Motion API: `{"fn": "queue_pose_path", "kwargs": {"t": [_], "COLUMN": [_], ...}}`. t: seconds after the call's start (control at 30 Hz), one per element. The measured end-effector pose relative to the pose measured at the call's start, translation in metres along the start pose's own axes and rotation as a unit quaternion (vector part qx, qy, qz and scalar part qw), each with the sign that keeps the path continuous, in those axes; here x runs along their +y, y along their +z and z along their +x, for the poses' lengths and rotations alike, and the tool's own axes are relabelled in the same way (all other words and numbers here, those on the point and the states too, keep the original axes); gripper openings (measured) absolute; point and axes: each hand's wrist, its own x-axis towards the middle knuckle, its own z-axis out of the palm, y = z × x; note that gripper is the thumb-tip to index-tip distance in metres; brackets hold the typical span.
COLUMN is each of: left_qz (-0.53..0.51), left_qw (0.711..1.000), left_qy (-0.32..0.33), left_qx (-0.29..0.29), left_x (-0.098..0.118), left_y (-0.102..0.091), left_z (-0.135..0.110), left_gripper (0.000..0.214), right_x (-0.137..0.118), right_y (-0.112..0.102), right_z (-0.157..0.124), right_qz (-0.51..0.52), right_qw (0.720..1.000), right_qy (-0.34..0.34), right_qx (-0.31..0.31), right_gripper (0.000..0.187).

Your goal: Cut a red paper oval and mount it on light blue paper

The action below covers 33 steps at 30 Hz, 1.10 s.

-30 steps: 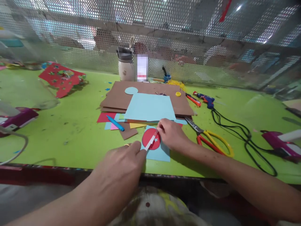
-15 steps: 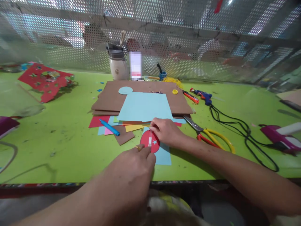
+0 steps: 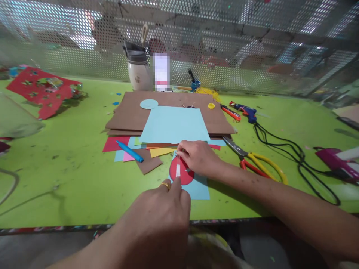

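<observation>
A red paper circle (image 3: pixel 185 176) with a small blue star lies on a light-blue paper piece (image 3: pixel 199 189) near the green table's front edge. A narrow white strip (image 3: pixel 178 170) runs across the circle. My left hand (image 3: pixel 161 213), wearing a gold ring, pinches the strip's near end. My right hand (image 3: pixel 198 157) pinches its far end at the circle's top edge. Both hands rest low over the paper.
A stack of brown card (image 3: pixel 131 116) carries a light-blue sheet (image 3: pixel 174 125) and coloured papers. A blue pen (image 3: pixel 129 151) lies to the left, yellow-handled scissors (image 3: pixel 255 160) to the right. A glue gun (image 3: pixel 245 111) and black cord (image 3: pixel 294 157) sit beyond, a cup (image 3: pixel 137 71) by the mesh wall.
The white strip has turned from a slant to nearly upright across the red circle. My left hand has shifted right and nearer the circle; my right hand stays at its top.
</observation>
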Motion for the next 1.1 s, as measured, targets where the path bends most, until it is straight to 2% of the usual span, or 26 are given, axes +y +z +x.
{"fn": "queue_pose_path", "kwargs": {"t": [0.17,0.43,0.7,0.87,1.0,1.1], "left_qz": [0.085,0.139,0.167,0.188,0.22,0.237], "left_qw": [0.994,0.984,0.983,0.977,0.972,0.969], "left_qy": [0.051,0.061,0.016,0.068,0.075,0.072], "left_qx": [-0.048,-0.097,-0.075,-0.078,-0.044,-0.028], "left_x": [-0.005,0.001,0.005,-0.004,-0.005,-0.003], "left_y": [0.007,-0.002,0.001,0.008,0.008,0.004], "left_z": [0.01,0.019,0.011,0.014,0.014,0.011], "left_gripper": [0.022,0.028,0.022,0.015,0.011,0.015], "right_x": [0.003,0.001,0.003,0.002,0.001,0.001], "right_y": [0.004,0.004,0.009,0.01,0.009,0.008], "right_z": [0.001,-0.001,-0.001,-0.003,-0.004,-0.003], "right_qz": [0.001,-0.004,-0.023,-0.026,-0.027,-0.029], "right_qw": [1.0,1.0,1.0,0.999,0.999,0.999], "right_qy": [-0.009,-0.01,-0.013,-0.016,-0.015,-0.012], "right_qx": [-0.001,0.006,0.013,0.014,0.014,0.014], "right_gripper": [0.017,0.016,0.014,0.014,0.014,0.014]}}
